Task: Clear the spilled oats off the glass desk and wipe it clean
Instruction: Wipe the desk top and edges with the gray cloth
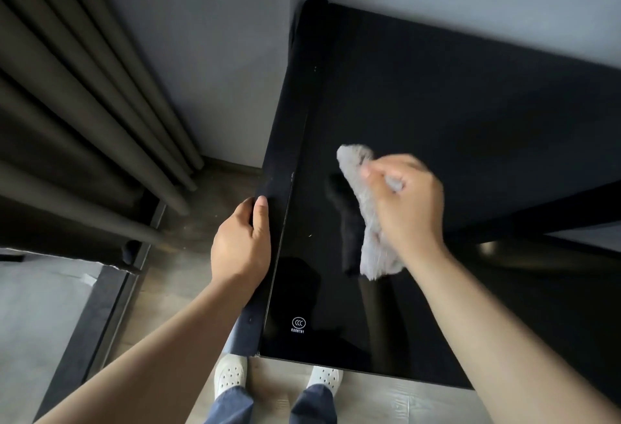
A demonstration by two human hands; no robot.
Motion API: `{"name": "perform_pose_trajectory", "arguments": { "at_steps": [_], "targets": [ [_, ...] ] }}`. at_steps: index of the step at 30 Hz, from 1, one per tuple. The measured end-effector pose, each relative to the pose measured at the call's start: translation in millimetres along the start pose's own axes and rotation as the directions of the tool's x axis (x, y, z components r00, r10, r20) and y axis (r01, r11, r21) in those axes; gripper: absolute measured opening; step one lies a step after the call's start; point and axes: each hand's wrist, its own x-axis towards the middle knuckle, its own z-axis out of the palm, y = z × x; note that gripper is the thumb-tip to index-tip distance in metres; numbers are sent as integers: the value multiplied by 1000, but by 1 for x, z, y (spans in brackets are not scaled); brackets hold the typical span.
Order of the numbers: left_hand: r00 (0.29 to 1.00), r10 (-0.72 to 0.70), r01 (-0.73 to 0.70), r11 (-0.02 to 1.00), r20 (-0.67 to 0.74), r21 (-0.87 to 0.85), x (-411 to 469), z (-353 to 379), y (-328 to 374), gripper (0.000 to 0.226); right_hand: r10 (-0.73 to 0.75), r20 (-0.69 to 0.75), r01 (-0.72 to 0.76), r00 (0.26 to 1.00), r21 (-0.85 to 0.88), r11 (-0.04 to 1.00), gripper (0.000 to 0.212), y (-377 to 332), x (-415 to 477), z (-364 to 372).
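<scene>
Right hand [408,201] has its fingers curled tight round a grey cloth [379,255], bunched up and slightly blurred, at mid-frame on the black glass desk [437,104]. Left hand [242,245] grips the desk's left edge, thumb lying on top. One pale speck [309,235] sits on the glass between the hands, too small to identify.

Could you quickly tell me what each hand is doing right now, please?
Left hand: grips the glass desk by its left edge, thumb on top.
Right hand: grips the grey cloth over the desk.
</scene>
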Motion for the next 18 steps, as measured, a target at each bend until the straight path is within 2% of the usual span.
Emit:
{"name": "perform_pose_trajectory", "arguments": {
  "at_steps": [3, 4, 6, 9, 12, 14, 18],
  "targets": [
    [1000, 11, -11, 999, -13, 37, 1, 1, -1, 43, 95, -169, -135, 981, -244, 960, 14, 18, 36, 3],
    [1000, 13, -12, 999, -18, 48, 1, 1, -2, 43, 109, -210, -166, 972, -276, 947, 16, 24, 37, 9],
    [1000, 13, -12, 998, -24, 64, 0, 1, -1, 44, 67, -234, -137, 970, -296, 945, 16, 26, 22, 23],
    [1000, 5, -3, 997, -27, 75, -2, 0, 0, 44, -24, -105, -3, 994, -249, 968, 10, 26, -23, 29],
    [1000, -2, 4, 997, -27, 82, -3, 0, 1, 41, -103, 119, 122, 988, -170, 978, 5, 27, -62, 11],
    [1000, 1, 1, 996, -26, 93, -3, 0, 2, 40, -99, 182, 121, 978, -114, 986, 4, 24, -65, -9],
    [999, 3, 1, 995, -38, 100, -3, 0, 3, 40, 25, -111, -40, 993, -137, 990, 10, 35, -12, -28]
  ]
}}
